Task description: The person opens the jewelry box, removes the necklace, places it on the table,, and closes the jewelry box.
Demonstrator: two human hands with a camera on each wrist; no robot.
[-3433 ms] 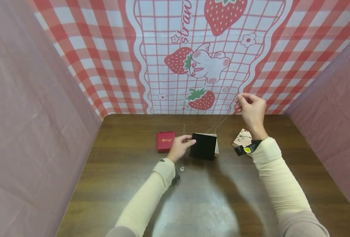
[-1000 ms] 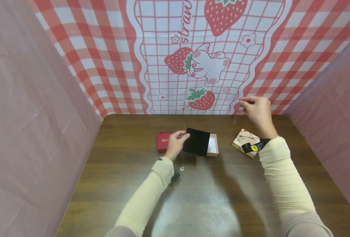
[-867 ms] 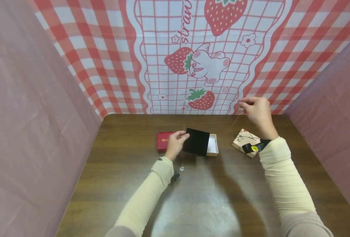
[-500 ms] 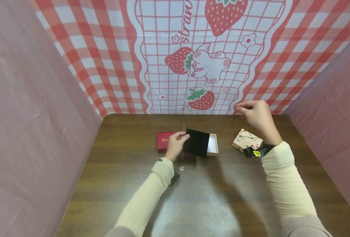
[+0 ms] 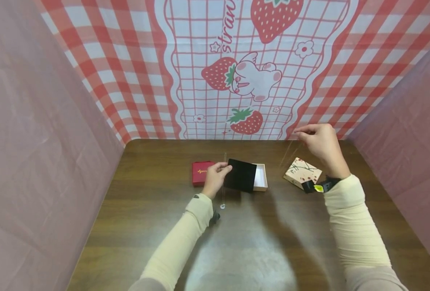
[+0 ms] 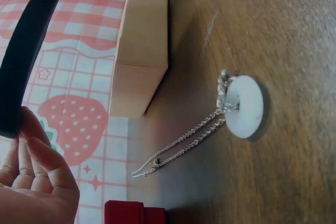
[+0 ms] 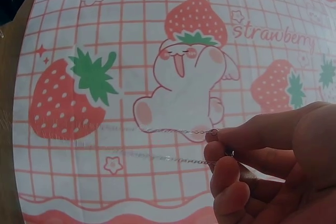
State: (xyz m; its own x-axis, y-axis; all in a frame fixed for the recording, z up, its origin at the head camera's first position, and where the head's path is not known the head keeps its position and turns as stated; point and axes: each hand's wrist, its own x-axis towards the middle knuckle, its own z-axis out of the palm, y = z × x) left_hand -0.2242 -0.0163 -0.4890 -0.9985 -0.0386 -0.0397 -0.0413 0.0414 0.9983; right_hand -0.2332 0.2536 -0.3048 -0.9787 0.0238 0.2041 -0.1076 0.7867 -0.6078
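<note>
My left hand (image 5: 216,179) pinches the left edge of a black square jewellery-box pad (image 5: 241,175), holding it tilted above the table. Partly behind the pad sits an open box (image 5: 260,178) with a pale interior; in the left wrist view its tan outer wall (image 6: 142,24) shows. My right hand (image 5: 323,146), raised at the right, pinches a fine chain necklace (image 7: 178,131) between thumb and fingers; two thin strands hang from it. On the table under my left hand lies another necklace, its silver chain (image 6: 181,153) running to a white disc pendant (image 6: 244,106).
A red box (image 5: 201,173) with gold lettering is left of the pad, partly behind my left hand. At the right, below my right hand, lies a cream flower-patterned box lid (image 5: 302,173). The wooden table (image 5: 146,226) meets a strawberry-print cloth (image 5: 186,81) at the back.
The pad has shifted left, uncovering part of the box. The chain that stretched from the box area to my right hand now hangs from that hand, which has moved slightly right and lower.
</note>
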